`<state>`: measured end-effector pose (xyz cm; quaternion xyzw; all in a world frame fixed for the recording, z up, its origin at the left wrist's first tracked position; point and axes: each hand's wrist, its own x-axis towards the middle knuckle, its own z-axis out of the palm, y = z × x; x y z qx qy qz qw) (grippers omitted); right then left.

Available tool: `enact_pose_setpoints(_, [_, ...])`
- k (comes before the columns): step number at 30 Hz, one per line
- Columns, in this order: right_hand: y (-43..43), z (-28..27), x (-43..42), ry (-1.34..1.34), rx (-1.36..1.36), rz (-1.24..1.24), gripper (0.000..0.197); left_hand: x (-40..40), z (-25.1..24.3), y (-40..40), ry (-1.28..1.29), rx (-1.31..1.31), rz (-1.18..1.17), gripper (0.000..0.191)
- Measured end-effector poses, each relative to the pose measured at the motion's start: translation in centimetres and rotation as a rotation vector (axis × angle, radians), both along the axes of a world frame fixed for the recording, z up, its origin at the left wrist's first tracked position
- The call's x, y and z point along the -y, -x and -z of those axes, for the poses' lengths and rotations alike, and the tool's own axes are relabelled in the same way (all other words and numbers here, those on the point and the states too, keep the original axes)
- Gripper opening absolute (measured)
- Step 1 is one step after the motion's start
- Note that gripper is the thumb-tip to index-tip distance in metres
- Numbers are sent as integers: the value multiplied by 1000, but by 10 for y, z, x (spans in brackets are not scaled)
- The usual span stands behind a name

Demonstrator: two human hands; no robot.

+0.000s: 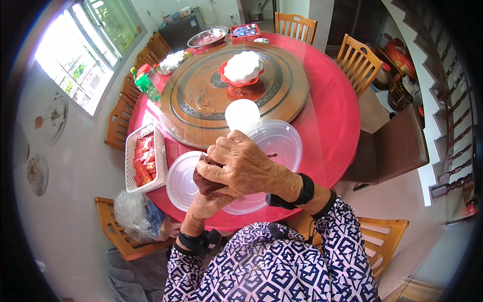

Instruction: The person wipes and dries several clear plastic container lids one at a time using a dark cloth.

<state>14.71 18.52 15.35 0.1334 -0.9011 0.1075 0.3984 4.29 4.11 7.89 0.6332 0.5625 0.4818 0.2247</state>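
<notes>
A dark brown cloth (205, 181) is bunched up between my two hands over the near side of the round table. My right hand (241, 162) lies on top, fingers curled around the cloth. Below it, my left hand (211, 205) grips the cloth from underneath, its fingers mostly hidden. Under the hands, a round clear plastic lid (179, 183) lies to the left. A larger round clear plastic container (288, 147) sits to the right with a small dark thing inside, and another clear round piece (251, 205) shows nearer me, partly covered by my right forearm.
A wooden turntable (200, 128) carries stacked white scalloped dishes (243, 68). Left on the red-covered table (332, 113) stand a white basket (162, 166) of red packets and a green bottle (145, 85). A metal basin (205, 37) is at the back. Wooden chairs (358, 62) surround it.
</notes>
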Motion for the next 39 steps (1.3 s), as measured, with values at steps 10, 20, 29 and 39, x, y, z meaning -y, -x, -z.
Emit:
enact_pose_setpoints(10, [1, 75, -84, 876, -58, 279, 30, -6, -8, -22, 184, 701, 99, 51])
enact_pose_setpoints(20, [3, 46, 7, 106, -145, 156, 33, -2, 41, -16, 6, 888, -51, 50])
enact_pose_setpoints(29, [-4, 74, -59, 508, -217, 553, 36, -7, 1, -26, 74, 984, 47, 57])
enact_pose_setpoints(39, [-24, 118, -13, 511, -101, 500, 59, -21, 10, -25, -50, 1021, -73, 53])
